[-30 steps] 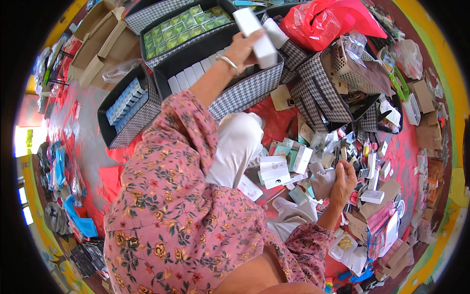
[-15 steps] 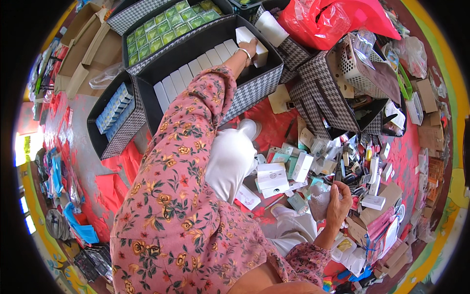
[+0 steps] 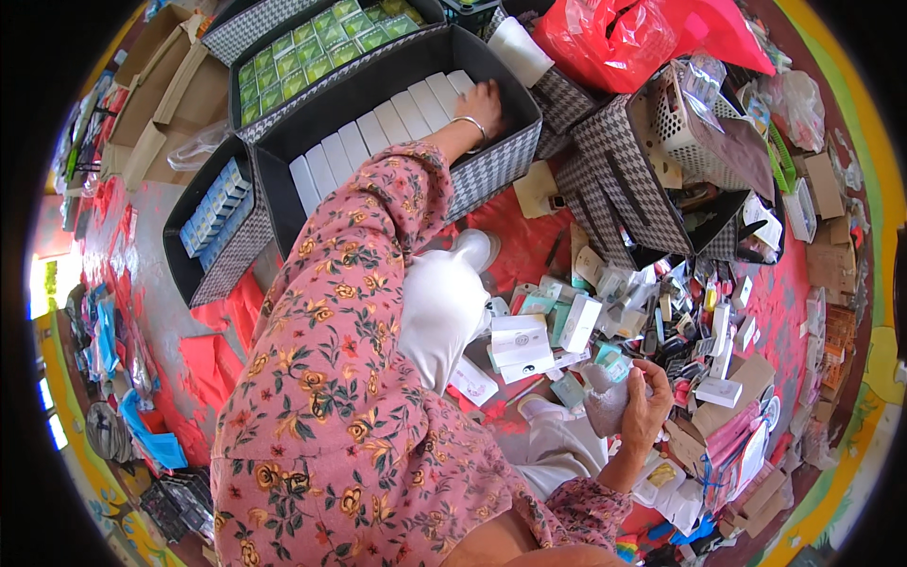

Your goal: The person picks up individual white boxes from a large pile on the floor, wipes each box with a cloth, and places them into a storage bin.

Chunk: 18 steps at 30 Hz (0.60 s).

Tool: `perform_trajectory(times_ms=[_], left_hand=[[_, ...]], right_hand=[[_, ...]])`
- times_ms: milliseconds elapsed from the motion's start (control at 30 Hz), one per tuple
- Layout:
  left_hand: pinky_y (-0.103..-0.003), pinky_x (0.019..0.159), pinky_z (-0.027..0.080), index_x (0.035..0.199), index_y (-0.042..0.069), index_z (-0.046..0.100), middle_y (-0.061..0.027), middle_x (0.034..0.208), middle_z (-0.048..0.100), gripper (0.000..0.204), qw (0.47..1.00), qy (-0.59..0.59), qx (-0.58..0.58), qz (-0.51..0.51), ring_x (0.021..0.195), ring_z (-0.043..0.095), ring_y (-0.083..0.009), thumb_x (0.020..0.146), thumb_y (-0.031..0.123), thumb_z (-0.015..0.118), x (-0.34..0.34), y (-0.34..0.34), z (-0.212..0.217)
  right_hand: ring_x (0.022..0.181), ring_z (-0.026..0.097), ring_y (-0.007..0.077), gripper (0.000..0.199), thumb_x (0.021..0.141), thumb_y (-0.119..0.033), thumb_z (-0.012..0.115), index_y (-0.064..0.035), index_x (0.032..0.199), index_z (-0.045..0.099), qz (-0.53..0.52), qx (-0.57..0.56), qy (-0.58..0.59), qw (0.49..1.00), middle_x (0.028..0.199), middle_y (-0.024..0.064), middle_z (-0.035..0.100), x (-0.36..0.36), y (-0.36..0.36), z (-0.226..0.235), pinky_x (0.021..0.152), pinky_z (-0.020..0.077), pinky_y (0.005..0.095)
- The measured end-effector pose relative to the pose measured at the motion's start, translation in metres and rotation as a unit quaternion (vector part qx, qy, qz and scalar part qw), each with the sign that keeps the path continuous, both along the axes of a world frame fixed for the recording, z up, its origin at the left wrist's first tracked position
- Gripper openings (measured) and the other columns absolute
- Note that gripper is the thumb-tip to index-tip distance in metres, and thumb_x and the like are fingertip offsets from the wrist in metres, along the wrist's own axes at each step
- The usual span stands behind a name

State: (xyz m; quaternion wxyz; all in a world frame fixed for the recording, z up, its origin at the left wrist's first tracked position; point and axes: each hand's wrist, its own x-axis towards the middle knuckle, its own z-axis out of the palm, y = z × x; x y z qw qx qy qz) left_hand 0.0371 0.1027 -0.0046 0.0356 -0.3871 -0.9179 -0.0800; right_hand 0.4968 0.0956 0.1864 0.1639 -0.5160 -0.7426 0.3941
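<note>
The left hand (image 3: 482,102) reaches into a dark checked bin (image 3: 491,170), its fingers spread flat on the last of a row of white boxes (image 3: 378,132) that stand side by side along the bin's floor; it seems to press on the box rather than grip it, though the wrist hides part of the hold. A bangle (image 3: 470,123) sits on that wrist. The right hand (image 3: 647,402) is low on the right, fingers curled around a small pale packet (image 3: 605,402), held just above a heap of small boxes (image 3: 567,326) and packets strewn over the red floor (image 3: 529,227). Behind the first bin, another bin (image 3: 283,66) holds rows of green boxes, and to the left a smaller bin (image 3: 213,236) holds blue ones. A red bag (image 3: 614,38) lies at the top, beside a white basket (image 3: 680,118).
</note>
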Motion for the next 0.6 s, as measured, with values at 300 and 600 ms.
perform_trajectory(times_ms=[300, 600], left_hand=[[-0.047, 0.089, 0.032, 0.102, 0.011, 0.053, -0.0102, 0.104, 0.055, 0.024, 0.987, 0.025, -0.149, -0.055, 0.099, 0.053, -0.0246, 0.083, 0.021, 0.043, -0.019, -0.011, -0.019], [-0.055, 0.092, 0.032, 0.114, 0.008, 0.052, -0.0133, 0.119, 0.049, 0.063, 0.986, -0.1, -0.113, 0.074, 0.114, 0.044, -0.0285, 0.071, 0.056, 0.054, -0.031, -0.014, -0.016]], right_hand=[[0.061, 0.052, 0.0122, 0.017, 0.078, -0.013, 0.058, 0.0007, 0.088, 0.06, 0.008, 0.034, -0.038, 0.999, 0.068, 0.0066, 0.057, 0.006, -0.002, 0.001, 0.057, 0.04, 0.0255], [0.07, 0.057, 0.0156, 0.019, 0.078, -0.015, 0.058, -0.0003, 0.089, 0.061, -0.01, 0.032, -0.018, 0.999, 0.075, 0.0103, 0.061, 0.019, 0.007, -0.014, 0.066, 0.0443, 0.0274]])
